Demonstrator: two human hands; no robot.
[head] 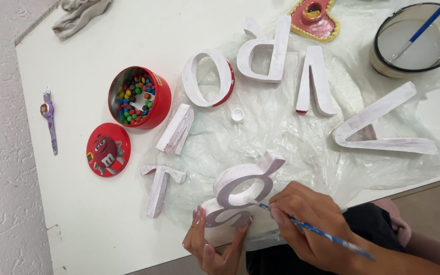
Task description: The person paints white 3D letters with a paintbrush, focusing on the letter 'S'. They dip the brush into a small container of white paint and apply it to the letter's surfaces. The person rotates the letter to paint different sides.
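Observation:
My left hand (pixel 215 244) grips the near end of a white-painted ampersand-shaped block (pixel 240 188) at the table's front edge, thumb and fingers on either side of it. My right hand (pixel 311 224) holds a thin blue paintbrush (pixel 317 231) like a pen, its tip touching the inside of the block's loop. The block lies on a clear plastic sheet (pixel 281 137).
More white letter blocks lie on the sheet: T-shaped (pixel 160 184), bar (pixel 176 128), ring (pixel 207 77), and others behind. A red tin of coloured candies (pixel 138 97) and its lid (pixel 108 150) sit left. A bowl of white paint (pixel 418 38) with a brush stands far right. A purple watch (pixel 49 119) lies at the left edge.

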